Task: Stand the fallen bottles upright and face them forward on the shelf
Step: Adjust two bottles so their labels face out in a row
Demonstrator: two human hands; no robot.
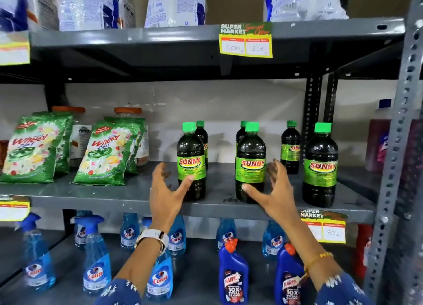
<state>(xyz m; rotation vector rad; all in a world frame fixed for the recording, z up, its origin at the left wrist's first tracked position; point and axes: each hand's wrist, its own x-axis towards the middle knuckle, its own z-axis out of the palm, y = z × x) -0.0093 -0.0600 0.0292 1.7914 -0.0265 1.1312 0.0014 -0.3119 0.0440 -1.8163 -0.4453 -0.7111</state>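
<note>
Head view: grey metal shelf (114, 197).
Bottles: six dark SUNNY bottles, green caps, all upright; front three (191, 161), (250, 165), (320, 167) show labels forward.
Left hand (168, 190): spread, released, thumb tip touching the left front bottle.
Right hand (274, 188): spread, thumb on the middle bottle, grasping nothing.
Left of bottles: green Wheel 2in1 packs (34, 153).
Below: Colin sprays (96, 259), Harpic 10X bottles (233, 272).
Tag (246, 40): SUPER MARKET, 600, 300.

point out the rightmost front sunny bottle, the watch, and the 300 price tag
rightmost front Sunny bottle (322, 167): head view, on its green label
watch (153, 235): head view, on the white band at the left wrist
300 price tag (246, 44): head view, on the yellow card on the upper shelf edge
</note>
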